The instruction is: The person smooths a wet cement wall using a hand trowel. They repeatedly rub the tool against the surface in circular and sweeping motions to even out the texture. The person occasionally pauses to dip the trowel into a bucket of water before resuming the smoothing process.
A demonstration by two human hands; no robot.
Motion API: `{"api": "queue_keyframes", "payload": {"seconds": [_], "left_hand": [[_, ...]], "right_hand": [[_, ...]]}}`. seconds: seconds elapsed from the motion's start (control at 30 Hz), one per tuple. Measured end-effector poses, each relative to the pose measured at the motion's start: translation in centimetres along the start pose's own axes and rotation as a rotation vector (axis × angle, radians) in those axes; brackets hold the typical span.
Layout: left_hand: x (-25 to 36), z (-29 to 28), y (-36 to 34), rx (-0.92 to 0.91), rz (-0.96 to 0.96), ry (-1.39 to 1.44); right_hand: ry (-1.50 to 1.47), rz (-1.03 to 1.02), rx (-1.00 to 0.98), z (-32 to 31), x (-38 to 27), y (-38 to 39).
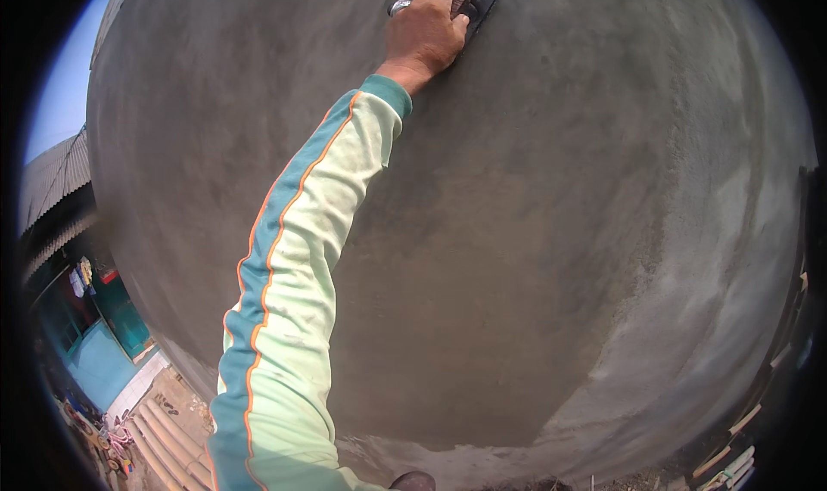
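Presently, the left hand [426,30] is closed around a dark float [488,0], which lies against the grey wall [500,267], high up and well apart from the wall's left edge. One finger carries a silver ring [398,7]. About the right hand, I cannot tell its state.

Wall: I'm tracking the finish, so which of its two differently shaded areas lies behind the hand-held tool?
The broad darker area, behind the tool in the left hand; the paler grey area lies toward the picture's right.
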State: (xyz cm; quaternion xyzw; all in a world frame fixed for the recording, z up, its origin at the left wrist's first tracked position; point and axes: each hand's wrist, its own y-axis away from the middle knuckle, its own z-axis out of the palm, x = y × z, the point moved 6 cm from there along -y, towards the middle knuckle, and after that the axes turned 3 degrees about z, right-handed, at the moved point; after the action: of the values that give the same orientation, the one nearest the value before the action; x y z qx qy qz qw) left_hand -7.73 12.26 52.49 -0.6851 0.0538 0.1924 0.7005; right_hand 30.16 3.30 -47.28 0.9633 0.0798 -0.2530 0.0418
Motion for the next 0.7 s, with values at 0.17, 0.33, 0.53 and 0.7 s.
{"api": "queue_keyframes", "payload": {"seconds": [0.17, 0.33, 0.53, 0.7], "left_hand": [[-7.8, -3.4, -0.2, 0.145, -0.198, -0.087], [-9.4, -3.4, 2.6, 0.014, -0.379, -0.118], [-8.2, -5.8, -1.0, -0.025, -0.391, -0.180], [-7.9, -6.7, -6.4, 0.023, -0.410, -0.296]], "right_hand": [[0.025, 0.004, -0.003, -0.2, -0.4, 0.7], [0.022, -0.024, -0.012, 0.9, -0.2, 0.9], [0.129, -0.155, 0.012, 4.5, 2.7, -0.5], [0.087, -0.013, -0.088, 1.0, 1.2, 2.5]]}}
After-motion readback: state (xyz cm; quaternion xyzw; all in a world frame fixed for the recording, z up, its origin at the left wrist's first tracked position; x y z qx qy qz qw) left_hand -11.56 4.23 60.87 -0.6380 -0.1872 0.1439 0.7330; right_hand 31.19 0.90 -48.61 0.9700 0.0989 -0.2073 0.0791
